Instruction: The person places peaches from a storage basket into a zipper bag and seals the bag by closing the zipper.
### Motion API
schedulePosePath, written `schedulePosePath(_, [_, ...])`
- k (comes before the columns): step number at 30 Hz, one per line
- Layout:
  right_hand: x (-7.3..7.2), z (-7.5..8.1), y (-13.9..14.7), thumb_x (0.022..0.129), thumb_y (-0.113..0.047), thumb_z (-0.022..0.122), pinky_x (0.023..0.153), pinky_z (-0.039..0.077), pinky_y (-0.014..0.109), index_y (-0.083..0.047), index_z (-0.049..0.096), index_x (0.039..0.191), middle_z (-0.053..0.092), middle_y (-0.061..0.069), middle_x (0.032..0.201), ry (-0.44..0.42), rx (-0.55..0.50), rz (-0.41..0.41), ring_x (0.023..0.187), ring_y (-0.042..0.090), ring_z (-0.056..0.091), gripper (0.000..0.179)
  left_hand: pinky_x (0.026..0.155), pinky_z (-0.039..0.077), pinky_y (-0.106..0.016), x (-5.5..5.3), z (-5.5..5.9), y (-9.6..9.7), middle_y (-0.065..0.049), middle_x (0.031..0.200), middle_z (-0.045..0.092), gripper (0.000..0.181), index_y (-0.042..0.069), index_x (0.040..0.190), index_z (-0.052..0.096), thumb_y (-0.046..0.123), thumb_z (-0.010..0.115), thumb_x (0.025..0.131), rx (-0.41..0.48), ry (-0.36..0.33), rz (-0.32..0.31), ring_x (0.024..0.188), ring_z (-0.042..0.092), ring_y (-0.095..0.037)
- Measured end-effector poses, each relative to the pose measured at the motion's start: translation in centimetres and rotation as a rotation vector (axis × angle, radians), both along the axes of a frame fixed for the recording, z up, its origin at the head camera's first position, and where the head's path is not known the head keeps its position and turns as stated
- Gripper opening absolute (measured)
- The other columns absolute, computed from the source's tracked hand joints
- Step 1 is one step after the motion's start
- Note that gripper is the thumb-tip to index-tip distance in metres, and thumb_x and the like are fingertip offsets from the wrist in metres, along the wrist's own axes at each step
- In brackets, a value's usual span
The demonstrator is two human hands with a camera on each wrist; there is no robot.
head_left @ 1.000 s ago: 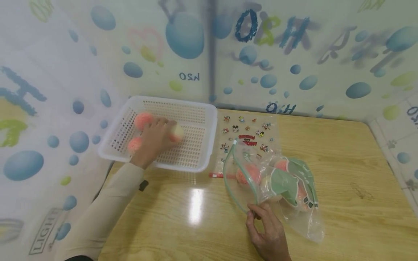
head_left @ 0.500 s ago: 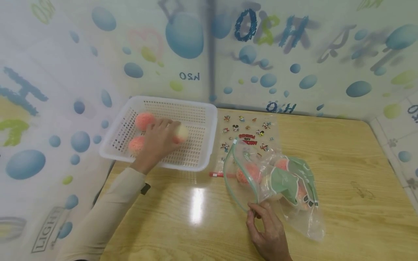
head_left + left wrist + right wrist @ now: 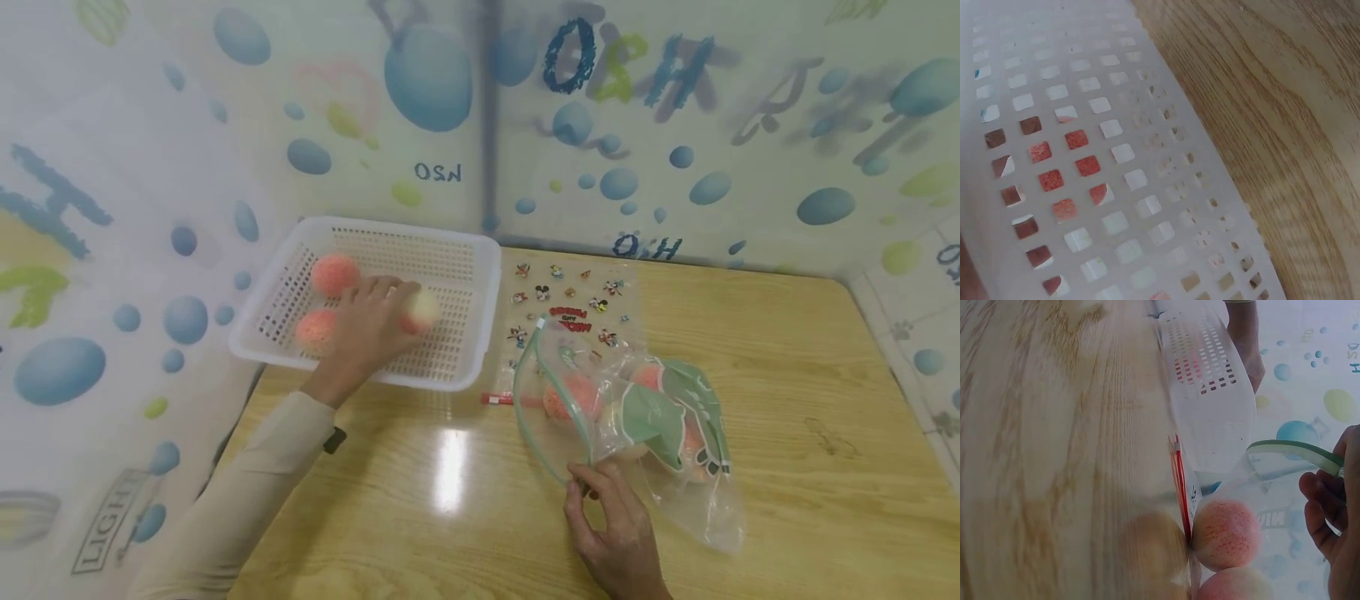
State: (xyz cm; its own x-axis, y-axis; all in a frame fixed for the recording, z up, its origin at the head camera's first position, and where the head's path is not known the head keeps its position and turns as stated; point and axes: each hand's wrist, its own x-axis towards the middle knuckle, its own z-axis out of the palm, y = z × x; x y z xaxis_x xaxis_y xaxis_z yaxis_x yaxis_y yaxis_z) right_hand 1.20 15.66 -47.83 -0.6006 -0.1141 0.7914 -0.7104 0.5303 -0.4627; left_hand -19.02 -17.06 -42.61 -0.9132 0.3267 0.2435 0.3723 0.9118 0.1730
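In the head view my left hand point(image 3: 362, 329) reaches into a white perforated plastic basket point(image 3: 489, 321), its fingers curled over a pink-and-cream peach point(image 3: 424, 310). Two other pink peaches, one farther back point(image 3: 334, 274) and one nearer point(image 3: 316, 331), lie to its left. The left wrist view shows mainly the basket's side wall point(image 3: 1119, 222), with pink showing through its holes. My right hand point(image 3: 618, 533) pinches the green zip edge of a clear zip bag point(image 3: 701, 508). Several peaches sit inside that bag, one clearly seen in the right wrist view point(image 3: 1225, 534).
A flat clear bag with cartoon prints point(image 3: 566, 292) and a red zip slider lies under part of the green-edged bag, beside the basket. The wooden table point(image 3: 765, 333) meets patterned walls at the back and sides.
My left hand and the peach under it have shifted slightly to the right within the basket. The right hand keeps its hold on the bag's edge.
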Motion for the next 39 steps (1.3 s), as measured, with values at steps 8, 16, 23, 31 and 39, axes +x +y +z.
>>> schedulePosePath(8, [0.0, 0.0, -0.1, 0.103, -0.016, 0.053, 0.059, 0.050, 0.020, 0.009, 0.068, 0.099, 0.062, 0.008, 0.086, -0.025, 0.006, 0.019, 0.067, 0.014, 0.059, 0.029, 0.097, 0.041, -0.056, 0.6, 0.3, 0.3, -0.016, 0.128, 0.061, 0.071, 0.011, 0.131, 0.061, 0.046, 0.087, 0.075, 0.016, 0.065, -0.007, 0.120, 0.052, -0.037])
schedulePosePath(16, [-0.1, -0.2, -0.1, 0.104, -0.017, 0.052, 0.061, 0.050, 0.018, 0.009, 0.067, 0.100, 0.061, 0.007, 0.087, -0.034, 0.026, 0.011, 0.067, 0.013, 0.059, 0.030, 0.094, 0.043, -0.053, 1.3, 0.9, 0.9, -0.015, 0.127, 0.063, 0.076, 0.010, 0.130, 0.063, 0.045, 0.092, 0.068, 0.088, 0.109, -0.017, 0.118, 0.054, -0.036])
schedulePosePath(23, [-0.1, -0.4, 0.0, 0.104, -0.017, 0.052, 0.061, 0.050, 0.018, 0.009, 0.068, 0.100, 0.060, 0.007, 0.086, -0.035, 0.022, 0.013, 0.068, 0.013, 0.059, 0.030, 0.095, 0.041, -0.053, 1.7, 0.8, 1.3, -0.015, 0.123, 0.064, 0.076, 0.009, 0.128, 0.063, 0.045, 0.092, 0.067, 0.111, 0.135, -0.026, 0.114, 0.056, -0.035])
schedulePosePath(31, [0.1, -0.4, 0.0, 0.104, -0.018, 0.052, 0.062, 0.050, 0.018, 0.008, 0.068, 0.101, 0.061, 0.006, 0.088, -0.058, 0.029, 0.003, 0.069, 0.013, 0.059, 0.030, 0.103, 0.039, -0.055, 2.3, 0.6, 2.1, -0.013, 0.123, 0.065, 0.074, 0.009, 0.128, 0.064, 0.045, 0.089, 0.070, 0.171, 0.150, -0.058, 0.115, 0.058, -0.032])
schedulePosePath(39, [0.1, -0.4, 0.0, 0.104, -0.018, 0.052, 0.063, 0.051, 0.017, 0.008, 0.068, 0.101, 0.061, 0.006, 0.088, -0.060, 0.035, -0.005, 0.069, 0.013, 0.059, 0.031, 0.103, 0.038, -0.053, 2.5, 0.8, 2.6, -0.013, 0.125, 0.064, 0.075, 0.008, 0.129, 0.063, 0.045, 0.089, 0.068, 0.169, 0.197, -0.081, 0.117, 0.056, -0.031])
